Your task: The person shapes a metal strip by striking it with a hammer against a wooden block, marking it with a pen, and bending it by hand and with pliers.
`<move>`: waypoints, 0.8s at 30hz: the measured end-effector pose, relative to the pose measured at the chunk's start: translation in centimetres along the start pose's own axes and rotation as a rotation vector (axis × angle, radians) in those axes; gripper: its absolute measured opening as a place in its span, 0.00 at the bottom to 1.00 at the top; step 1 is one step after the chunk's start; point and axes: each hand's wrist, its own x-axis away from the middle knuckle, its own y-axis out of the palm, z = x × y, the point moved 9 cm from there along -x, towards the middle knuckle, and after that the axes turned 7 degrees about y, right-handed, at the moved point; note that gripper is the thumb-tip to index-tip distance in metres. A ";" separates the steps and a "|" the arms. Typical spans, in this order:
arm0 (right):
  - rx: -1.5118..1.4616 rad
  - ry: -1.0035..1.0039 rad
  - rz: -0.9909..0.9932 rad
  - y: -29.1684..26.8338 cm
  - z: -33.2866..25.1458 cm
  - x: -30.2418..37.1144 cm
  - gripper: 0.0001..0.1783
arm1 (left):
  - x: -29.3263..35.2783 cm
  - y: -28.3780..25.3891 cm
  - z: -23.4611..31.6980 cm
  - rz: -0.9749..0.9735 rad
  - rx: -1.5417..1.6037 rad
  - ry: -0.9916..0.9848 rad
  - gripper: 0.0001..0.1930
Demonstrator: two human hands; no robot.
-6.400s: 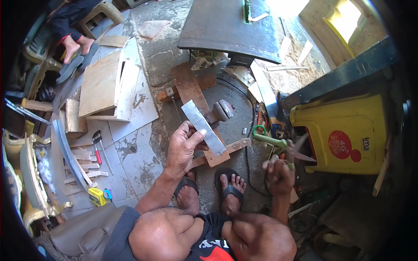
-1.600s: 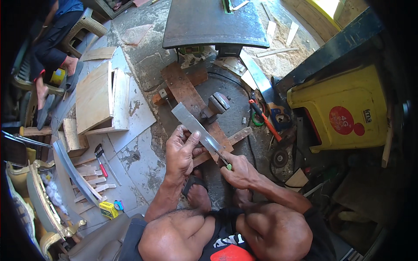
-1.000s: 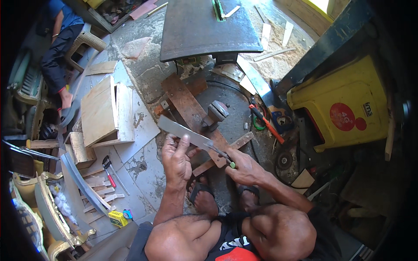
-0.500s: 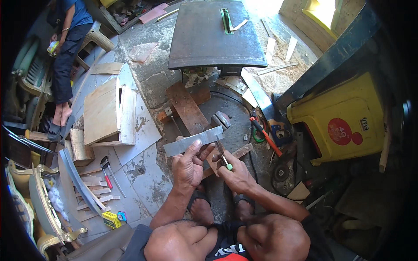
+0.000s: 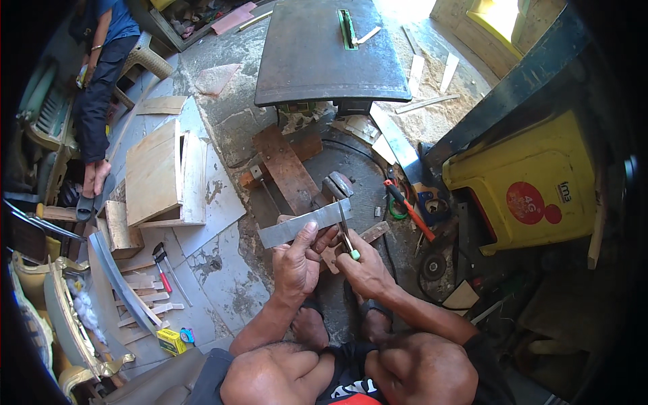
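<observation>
Above feet [image 5: 310, 329], left hand [image 5: 295, 264] pinching strip [image 5: 287, 231]; right hand [image 5: 368, 271] gripping scissors [image 5: 347, 236]; stool [image 5: 533, 152] bears printed label [image 5: 526, 203]

Has strip [image 5: 287, 233] in front, table [image 5: 304, 61] beyond, box [image 5: 155, 179] to the left, stool [image 5: 486, 182] to the right, handsaw [image 5: 405, 154] between table and stool.

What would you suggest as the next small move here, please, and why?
I'd probably gently close the green-handled scissors with the right hand, since a blade lies across the grey strip near its right end, and the left hand steadies the strip to the blade's left. Whether the other blade sits beneath is hard to see.
</observation>
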 end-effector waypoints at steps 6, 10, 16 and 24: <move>0.003 -0.016 0.010 -0.2 0.3 -0.2 0.24 | -0.1 0.0 -0.4 -0.003 0.007 -0.001 0.09; 0.007 -0.011 0.005 -0.1 0.2 -0.3 0.23 | -0.2 -0.4 -0.5 0.004 0.000 -0.005 0.09; 0.031 0.000 0.019 0.0 0.2 -0.5 0.19 | -0.2 -0.6 -0.7 0.010 0.011 -0.013 0.10; 0.021 -0.004 0.019 0.4 0.6 -0.8 0.17 | -0.2 -1.1 -0.5 0.017 -0.003 -0.020 0.08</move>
